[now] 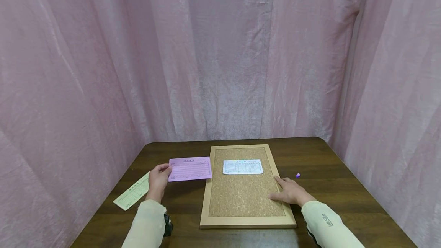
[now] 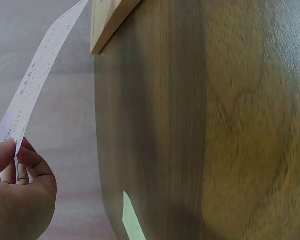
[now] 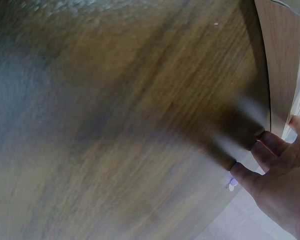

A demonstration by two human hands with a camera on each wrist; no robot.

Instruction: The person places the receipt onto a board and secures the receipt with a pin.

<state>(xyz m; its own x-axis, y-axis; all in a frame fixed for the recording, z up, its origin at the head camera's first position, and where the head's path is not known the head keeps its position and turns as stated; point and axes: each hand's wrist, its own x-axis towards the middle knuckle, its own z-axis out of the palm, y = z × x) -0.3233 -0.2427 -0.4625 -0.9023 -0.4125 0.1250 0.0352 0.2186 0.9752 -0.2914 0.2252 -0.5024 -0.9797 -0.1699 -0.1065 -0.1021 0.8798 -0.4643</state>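
1. Left hand: thumb and fingers clamped on the left edge of a printed purple slip, which is raised off the surface. In the head view, the slip's right end overlaps the board's left frame; contact cannot be told.
2. Right hand: fingers spread apart at the right side of the wood-framed corkboard, the thumb reaching over onto the cork.
3. White slip: on the cork's upper half, printed with a grid.
4. Yellow-green slip: on the surface, left of the board, partly hidden by the left hand.
5. Small purple object: on the surface, beyond the right hand.
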